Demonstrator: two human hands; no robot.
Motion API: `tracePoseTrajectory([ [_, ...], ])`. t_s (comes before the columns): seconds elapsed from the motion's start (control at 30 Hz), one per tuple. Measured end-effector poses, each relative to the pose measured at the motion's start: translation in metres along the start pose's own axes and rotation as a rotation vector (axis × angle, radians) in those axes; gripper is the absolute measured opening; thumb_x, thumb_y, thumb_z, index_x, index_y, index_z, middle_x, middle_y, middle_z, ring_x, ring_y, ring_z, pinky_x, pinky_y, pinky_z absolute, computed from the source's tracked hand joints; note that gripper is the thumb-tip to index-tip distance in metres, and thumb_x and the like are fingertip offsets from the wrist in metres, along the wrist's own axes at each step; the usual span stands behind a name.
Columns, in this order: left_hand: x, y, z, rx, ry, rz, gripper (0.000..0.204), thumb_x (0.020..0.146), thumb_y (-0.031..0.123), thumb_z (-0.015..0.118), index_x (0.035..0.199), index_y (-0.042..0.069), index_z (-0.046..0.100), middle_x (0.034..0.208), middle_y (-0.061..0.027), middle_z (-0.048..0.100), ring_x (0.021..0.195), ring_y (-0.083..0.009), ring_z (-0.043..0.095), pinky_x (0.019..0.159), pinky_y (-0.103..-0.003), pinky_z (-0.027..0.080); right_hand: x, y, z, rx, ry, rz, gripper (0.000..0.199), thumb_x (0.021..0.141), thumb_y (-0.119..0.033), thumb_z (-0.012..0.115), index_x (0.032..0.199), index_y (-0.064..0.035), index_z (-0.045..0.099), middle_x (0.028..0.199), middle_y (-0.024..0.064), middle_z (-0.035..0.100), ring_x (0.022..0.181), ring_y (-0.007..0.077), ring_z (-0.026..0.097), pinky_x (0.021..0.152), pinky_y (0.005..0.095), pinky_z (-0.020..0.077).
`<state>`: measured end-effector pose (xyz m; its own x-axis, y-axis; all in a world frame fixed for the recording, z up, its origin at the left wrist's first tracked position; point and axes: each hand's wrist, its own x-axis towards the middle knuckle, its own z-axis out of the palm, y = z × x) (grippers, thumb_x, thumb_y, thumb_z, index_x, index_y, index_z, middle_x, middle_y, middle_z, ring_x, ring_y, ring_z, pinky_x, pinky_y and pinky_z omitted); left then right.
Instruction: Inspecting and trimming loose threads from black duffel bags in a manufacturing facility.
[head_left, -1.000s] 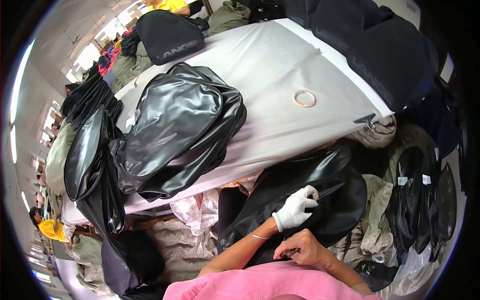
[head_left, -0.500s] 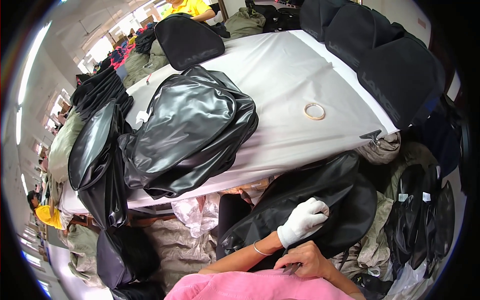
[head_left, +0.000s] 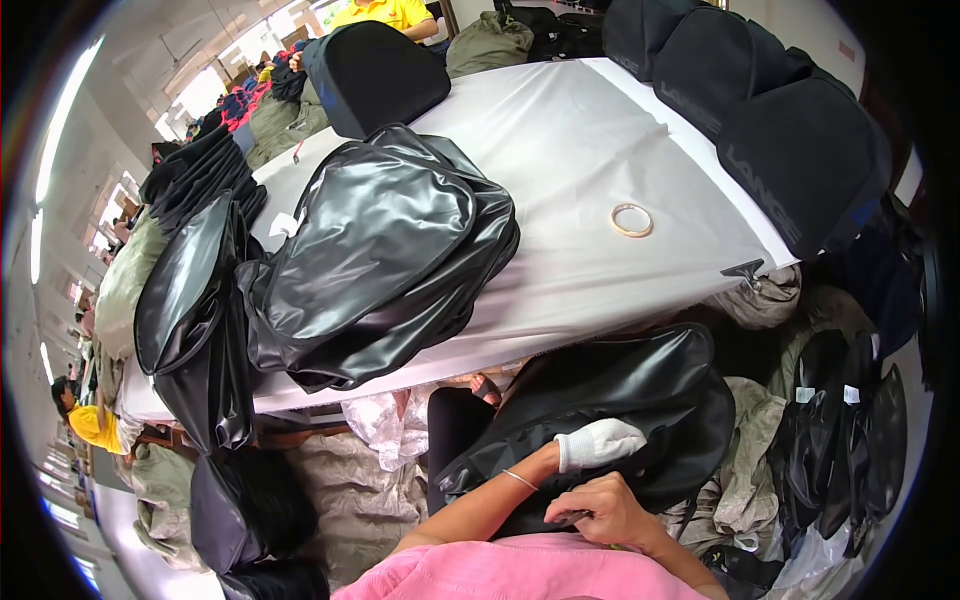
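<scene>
Black glossy bag (head_left: 640, 365) draped between white surface (head_left: 570, 200) and pink shirt (head_left: 510, 568), likely for easy two-handed reach, with gloved left hand (head_left: 600, 445) laid half-flat on it, apparently steadying it, any pinch unclear, and bare right hand (head_left: 603, 508) curled round small dark tool (head_left: 571, 517).

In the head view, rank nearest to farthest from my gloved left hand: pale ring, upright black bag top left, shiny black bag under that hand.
1. Shiny black bag, directly underneath.
2. Pale ring, directly ahead.
3. Upright black bag, far ahead, left.

The head fisheye looks down over both hands (head_left: 600, 446).
</scene>
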<state>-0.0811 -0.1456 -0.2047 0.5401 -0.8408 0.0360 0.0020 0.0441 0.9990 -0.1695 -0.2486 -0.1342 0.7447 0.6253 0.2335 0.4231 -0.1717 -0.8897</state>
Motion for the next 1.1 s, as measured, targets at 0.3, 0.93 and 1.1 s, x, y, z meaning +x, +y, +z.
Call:
tracePoseTrajectory([
  [0.3, 0.006, 0.030, 0.000, 0.458, -0.116, -0.352, 0.048, 0.089, 0.044, 0.059, 0.082, -0.003, 0.062, 0.065, -0.0166, 0.056, 0.062, -0.0236, 0.053, 0.064, -0.040, 0.046, 0.003, 0.019, 0.019, -0.178, -0.077, -0.008, 0.027, 0.070, -0.002, 0.064, 0.093, -0.0147, 0.071, 0.069, 0.0077, 0.066, 0.061, 0.0245, 0.065, 0.057, 0.0364, 0.0514],
  [0.93, -0.009, 0.010, -0.011, -0.427, 0.218, -0.154, 0.022, 0.094, 0.025, 0.057, 0.096, 0.003, 0.063, 0.088, -0.0017, 0.064, 0.079, -0.0083, 0.055, 0.074, -0.023, 0.045, -0.032, 0.019, -0.097, -0.242, 0.686, 0.680, 0.033, 0.088, -0.011, 0.068, 0.120, -0.0093, 0.064, 0.091, 0.0097, 0.069, 0.072, 0.0146, 0.058, 0.071, 0.0278, 0.0487],
  [1.1, 0.005, 0.001, -0.008, -0.480, 0.162, -0.209, 0.022, 0.095, 0.024, 0.058, 0.101, 0.003, 0.061, 0.088, -0.0010, 0.064, 0.079, -0.0066, 0.056, 0.074, -0.021, 0.045, -0.065, 0.055, -0.081, -0.169, 0.807, 0.629, 0.029, 0.088, -0.017, 0.068, 0.115, -0.0081, 0.060, 0.091, 0.0103, 0.067, 0.074, 0.0176, 0.059, 0.073, 0.0305, 0.0505],
])
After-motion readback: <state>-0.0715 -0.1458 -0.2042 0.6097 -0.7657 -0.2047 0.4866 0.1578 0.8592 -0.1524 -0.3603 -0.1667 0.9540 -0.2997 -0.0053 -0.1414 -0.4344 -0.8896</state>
